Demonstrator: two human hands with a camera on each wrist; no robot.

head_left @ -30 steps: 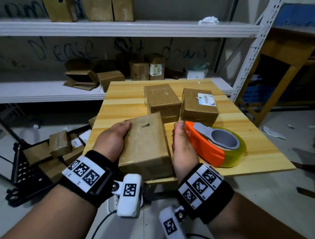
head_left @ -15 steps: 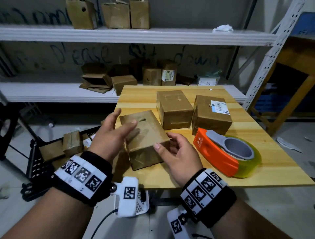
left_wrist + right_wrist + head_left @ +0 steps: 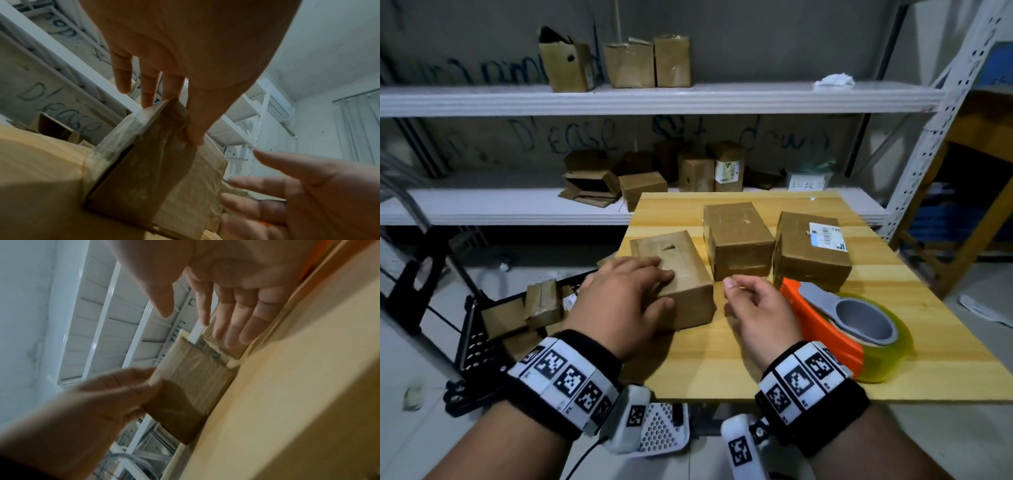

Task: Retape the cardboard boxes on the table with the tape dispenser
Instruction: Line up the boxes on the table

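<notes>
Head view: we see our left hand (image 3: 626, 301) gripping the near-left brown taped cardboard box (image 3: 681, 270), fingers on top, thumb on its near face; it sits at the left edge of the light wooden table (image 3: 722, 359). Right hand (image 3: 760, 308) hovers loose, holding nothing, btwn that box and the orange tape dispenser w/ clear roll (image 3: 849, 318), near right. Two more brown boxes (image 3: 738, 236) lie farther back.

Left wrist view: thumb (image 3: 197, 120) pressed on box face.

Right wrist view: fingers (image 3: 242, 318) straight, apart, touching nothing.
</notes>
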